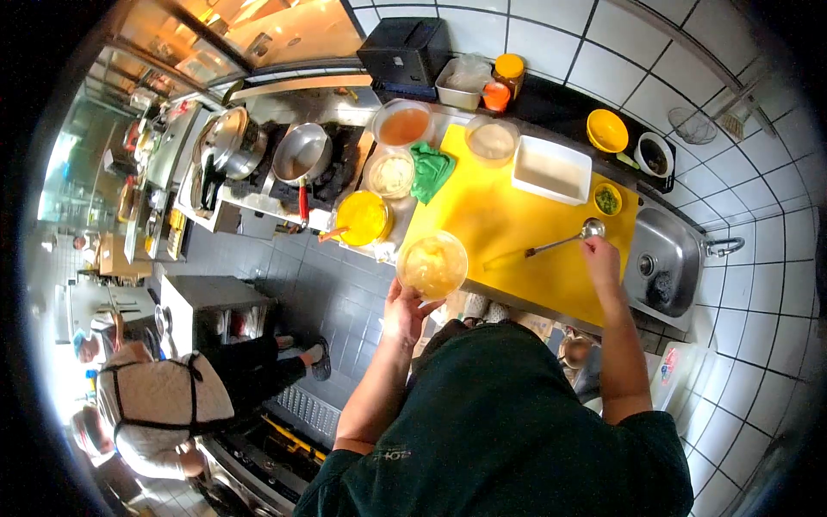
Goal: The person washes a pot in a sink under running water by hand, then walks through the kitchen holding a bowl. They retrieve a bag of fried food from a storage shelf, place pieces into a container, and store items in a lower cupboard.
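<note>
Dark green shirt cloth covers the wearer's torso at the bottom of the view, with both bare forearms stretching out past it. Out from the chest, the left hand is clasped about the near side of a clear bowl, which has a yellowish mixture inside. The bowl lies directly beyond the left fingers, by the near left edge of a yellow board, and well apart from the right hand.

The two hands are far apart. The right one reaches over the board's right side, just at the round end of a metal ladle whose handle points back toward the bowl; whether its fingers are closed on the ladle I cannot tell.

Beyond the ladle, a small yellow bowl of chopped greens sits on the board, near a white tray. A green cloth lies at the board's far left corner. Left of the board stands a yellow-filled container, and past that a pan with a red handle rests on the stove. Right of the board is a metal sink. Another person stands far left, back turned.
</note>
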The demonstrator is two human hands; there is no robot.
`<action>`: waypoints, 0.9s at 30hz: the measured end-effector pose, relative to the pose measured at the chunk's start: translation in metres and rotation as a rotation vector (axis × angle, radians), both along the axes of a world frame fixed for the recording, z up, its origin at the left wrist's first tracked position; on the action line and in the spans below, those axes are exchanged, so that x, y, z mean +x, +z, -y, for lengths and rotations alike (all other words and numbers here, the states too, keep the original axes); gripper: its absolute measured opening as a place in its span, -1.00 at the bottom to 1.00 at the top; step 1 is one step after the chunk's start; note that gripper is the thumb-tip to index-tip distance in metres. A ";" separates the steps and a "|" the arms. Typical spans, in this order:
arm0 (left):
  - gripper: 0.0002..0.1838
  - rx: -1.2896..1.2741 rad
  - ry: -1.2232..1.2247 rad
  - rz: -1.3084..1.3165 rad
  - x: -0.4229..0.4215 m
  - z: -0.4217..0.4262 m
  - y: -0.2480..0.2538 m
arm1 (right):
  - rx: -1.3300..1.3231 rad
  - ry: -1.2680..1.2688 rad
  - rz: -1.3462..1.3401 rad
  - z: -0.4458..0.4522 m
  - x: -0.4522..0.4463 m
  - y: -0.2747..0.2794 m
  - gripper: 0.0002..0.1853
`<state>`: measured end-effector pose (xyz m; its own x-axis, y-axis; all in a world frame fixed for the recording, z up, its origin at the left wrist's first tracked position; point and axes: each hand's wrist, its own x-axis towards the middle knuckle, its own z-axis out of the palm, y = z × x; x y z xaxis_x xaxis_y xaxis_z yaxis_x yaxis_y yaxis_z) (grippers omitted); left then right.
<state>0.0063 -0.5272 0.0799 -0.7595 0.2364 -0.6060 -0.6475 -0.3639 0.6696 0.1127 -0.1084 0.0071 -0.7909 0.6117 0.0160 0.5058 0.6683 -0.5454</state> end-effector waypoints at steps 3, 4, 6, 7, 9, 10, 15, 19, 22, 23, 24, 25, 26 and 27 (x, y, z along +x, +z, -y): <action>-0.52 -0.014 0.041 0.001 0.017 0.006 0.002 | 0.017 0.085 0.038 0.016 -0.010 0.014 -0.77; -0.51 -0.015 0.055 -0.002 0.023 0.008 0.003 | -0.012 0.118 -0.016 0.019 -0.009 0.010 -0.77; -0.50 -0.020 0.086 -0.006 0.035 0.010 0.009 | -0.077 0.185 -0.123 0.031 -0.011 0.004 -0.76; -0.50 -0.011 0.097 -0.020 0.040 0.012 0.010 | -0.149 0.215 -0.133 0.037 -0.011 0.001 -0.75; -0.50 -0.021 0.123 -0.006 0.051 0.016 0.012 | -0.292 0.265 -0.149 0.057 -0.013 0.009 -0.72; -0.51 -0.024 0.136 0.003 0.058 0.017 0.013 | -0.330 0.311 -0.163 0.066 -0.013 0.007 -0.72; -0.50 -0.026 0.228 0.013 0.085 0.030 0.020 | -0.358 0.548 -0.136 0.117 -0.013 0.003 -0.68; -0.49 -0.006 0.286 -0.023 0.105 0.049 0.018 | -0.243 0.718 -0.043 0.144 -0.007 0.004 -0.61; -0.48 0.007 0.366 -0.006 0.118 0.072 0.011 | -0.308 0.804 0.168 0.164 -0.005 0.019 -0.55; -0.48 0.019 0.383 -0.015 0.122 0.083 0.006 | -0.361 0.840 0.255 0.170 -0.006 0.023 -0.52; -0.48 0.031 0.398 -0.022 0.127 0.095 0.002 | -0.415 0.871 0.345 0.179 -0.009 0.027 -0.49; -0.49 0.034 0.430 -0.043 0.132 0.106 -0.003 | -0.469 0.896 0.430 0.189 -0.013 0.028 -0.47; -0.48 0.026 0.445 -0.024 0.136 0.122 -0.011 | -0.522 0.905 0.515 0.200 -0.016 0.028 -0.44; -0.49 -0.002 0.504 0.009 0.136 0.131 -0.009 | -0.462 0.967 0.467 0.211 -0.017 0.027 -0.44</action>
